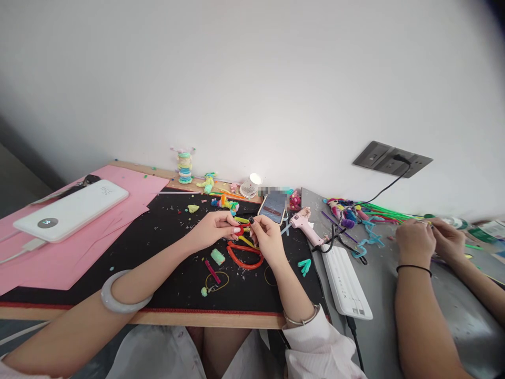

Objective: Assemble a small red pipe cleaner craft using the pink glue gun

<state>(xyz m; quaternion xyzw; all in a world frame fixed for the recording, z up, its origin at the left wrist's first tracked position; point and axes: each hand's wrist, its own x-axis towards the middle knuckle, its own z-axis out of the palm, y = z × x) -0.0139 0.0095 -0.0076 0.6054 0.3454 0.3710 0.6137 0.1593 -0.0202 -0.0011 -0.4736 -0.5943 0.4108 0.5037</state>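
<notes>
Over the black mat (158, 273), my left hand (215, 230) pinches a red pipe cleaner (242, 229) between thumb and fingertips. Close beside it, my right hand (268, 239) has thumb and finger closed at the other end of this red piece; the fingertips partly cover it. Just below both hands lies an orange-red looped pipe cleaner (246, 266), with a yellow strip (247, 241) by it. A pale green fuzzy piece (217, 257) and a magenta strip (212, 271) rest nearer to me.
A pink glue gun (306, 225), a phone (273, 207) and a paper cup (251, 185) stand behind and right. White power banks (347, 284) lie at both sides, one on pink paper (63, 268). At right, another person's hands (416, 242) work among green pipe cleaners.
</notes>
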